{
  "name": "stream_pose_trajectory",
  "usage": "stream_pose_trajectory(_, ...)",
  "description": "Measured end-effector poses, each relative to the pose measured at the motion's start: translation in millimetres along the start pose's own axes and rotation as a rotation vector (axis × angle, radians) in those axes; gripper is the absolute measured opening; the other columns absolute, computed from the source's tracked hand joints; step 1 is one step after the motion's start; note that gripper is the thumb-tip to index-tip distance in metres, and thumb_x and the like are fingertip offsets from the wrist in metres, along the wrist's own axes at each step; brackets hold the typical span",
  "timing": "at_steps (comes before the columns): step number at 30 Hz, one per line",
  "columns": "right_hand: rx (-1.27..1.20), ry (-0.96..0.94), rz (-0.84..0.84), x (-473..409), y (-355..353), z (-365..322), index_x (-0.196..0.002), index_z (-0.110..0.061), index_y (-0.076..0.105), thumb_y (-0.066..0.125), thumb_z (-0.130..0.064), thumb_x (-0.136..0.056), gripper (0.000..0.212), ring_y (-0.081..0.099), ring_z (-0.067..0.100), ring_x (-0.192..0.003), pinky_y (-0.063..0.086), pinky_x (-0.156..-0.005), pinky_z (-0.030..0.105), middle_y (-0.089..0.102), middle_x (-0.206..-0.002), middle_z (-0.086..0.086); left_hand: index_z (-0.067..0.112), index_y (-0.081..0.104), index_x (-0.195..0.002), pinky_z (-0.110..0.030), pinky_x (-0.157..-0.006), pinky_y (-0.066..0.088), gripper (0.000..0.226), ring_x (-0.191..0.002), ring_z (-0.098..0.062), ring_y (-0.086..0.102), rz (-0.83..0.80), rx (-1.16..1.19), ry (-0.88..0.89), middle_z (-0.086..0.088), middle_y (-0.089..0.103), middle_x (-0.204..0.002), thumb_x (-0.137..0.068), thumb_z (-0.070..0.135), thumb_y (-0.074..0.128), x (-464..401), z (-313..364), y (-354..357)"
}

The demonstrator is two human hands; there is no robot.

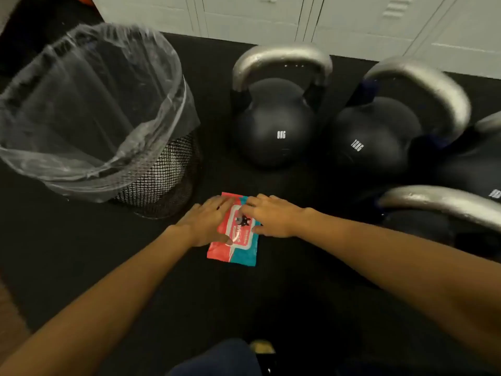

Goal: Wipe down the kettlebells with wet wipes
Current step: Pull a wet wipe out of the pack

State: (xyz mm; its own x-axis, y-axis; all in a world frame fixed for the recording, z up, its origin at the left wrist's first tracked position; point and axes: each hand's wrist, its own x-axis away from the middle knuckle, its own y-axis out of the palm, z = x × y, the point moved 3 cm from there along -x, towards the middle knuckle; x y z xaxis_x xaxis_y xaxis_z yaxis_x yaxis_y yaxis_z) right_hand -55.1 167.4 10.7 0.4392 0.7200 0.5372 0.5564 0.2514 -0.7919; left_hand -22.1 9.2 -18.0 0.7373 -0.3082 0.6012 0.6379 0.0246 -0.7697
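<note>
Left hand: the left hand (207,223) lies flat on the left side of the wipes pack (235,240), fingers straight and spread toward the far end, thumb across the pack's near part; it presses on the pack and grips nothing.
Right hand: the right hand (271,217) rests on the pack's right and far part, fingers stretched leftward over the label; whether the fingertips pinch the flap I cannot tell, since the picture is blurred there.
Wipes pack: red and teal with a white label, lying flat on the floor (81,253) between the bin and the kettlebells, its near end free of both hands.
Kettlebells: black with silver handles, standing on the floor beyond and to the right of the pack. The nearest to the middle, the left kettlebell (273,123), stands upright, well apart from the hands. The 12KG kettlebell (376,137) stands just beside it on the right. Two more are cut off at the right edge, one behind (482,169) and one nearer (444,210), with only its handle and top clear.
Bin: a black mesh bin (162,180) with a clear plastic liner (89,104) folded over its rim, left of the pack, near the left hand but not touching it.
Lockers: pale lockers (298,14) along the far edge of the floor.
</note>
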Motion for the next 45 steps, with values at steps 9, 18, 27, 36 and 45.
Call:
stream_pose_trajectory(9, 0.103, -0.103, -0.083, -35.6, 25.7, 0.4, -0.154, -0.034, 0.019, 0.06, -0.032, -0.094, 0.073, 0.009, 0.029, -0.147, 0.019, -0.117, 0.049, 0.009, -0.162, -0.002, 0.018, -0.015, -0.15, -0.041, -0.119, 0.006, 0.106, -0.146, -0.013, -0.015, 0.05, 0.053, 0.046, 0.002, -0.015, -0.16, -0.084, 0.064, 0.054, -0.3, -20.7, 33.8)
stream_pose_trajectory(18, 0.252, -0.145, 0.037, -34.1, 20.4, -2.9, -0.149, -0.034, 0.031, 0.063, -0.036, -0.092, 0.066, 0.021, 0.026, -0.141, 0.024, -0.113, 0.044, 0.023, -0.158, -0.003, 0.017, -0.023, -0.147, -0.042, -0.118, -0.006, 0.103, -0.144, -0.019, -0.022, 0.023, -0.107, 0.034, 0.0, -0.025, -0.156, -0.087, 0.068, 0.043, -3.0, -20.2, 47.0)
stream_pose_trajectory(27, 0.263, -0.141, 0.09, -25.5, 22.7, 0.2, -0.147, -0.035, 0.031, 0.057, -0.042, -0.095, 0.059, 0.022, 0.021, -0.144, 0.021, -0.112, 0.044, 0.032, -0.155, -0.006, 0.016, -0.024, -0.147, -0.041, -0.118, -0.005, 0.1, -0.145, -0.021, -0.02, 0.016, -0.156, -0.001, -0.002, -0.025, -0.157, -0.089, 0.064, 0.043, -2.7, -16.0, 44.9)
stream_pose_trajectory(36, 0.208, -0.164, 0.161, 5.6, 18.4, 6.5, -0.133, -0.029, 0.05, 0.043, -0.057, -0.096, 0.047, 0.034, 0.017, -0.139, 0.018, -0.114, 0.04, 0.048, -0.143, -0.004, 0.016, -0.008, -0.152, -0.033, -0.117, -0.006, 0.103, -0.147, -0.017, -0.01, 0.114, 0.035, 0.035, -0.002, -0.009, -0.161, -0.085, 0.058, 0.058, -0.1, -12.8, 37.8)
stream_pose_trajectory(45, 0.054, 0.016, 0.123, 13.8, 32.2, 8.5, -0.125, -0.022, 0.059, 0.042, -0.038, -0.102, 0.033, 0.05, 0.011, -0.12, 0.032, -0.102, 0.027, 0.059, -0.129, -0.005, 0.022, 0.008, -0.153, -0.039, -0.119, 0.004, 0.098, -0.147, -0.017, 0.009, 0.194, 0.087, -0.009, 0.003, 0.013, -0.16, -0.08, 0.06, 0.062, 10.9, 0.5, 32.5)
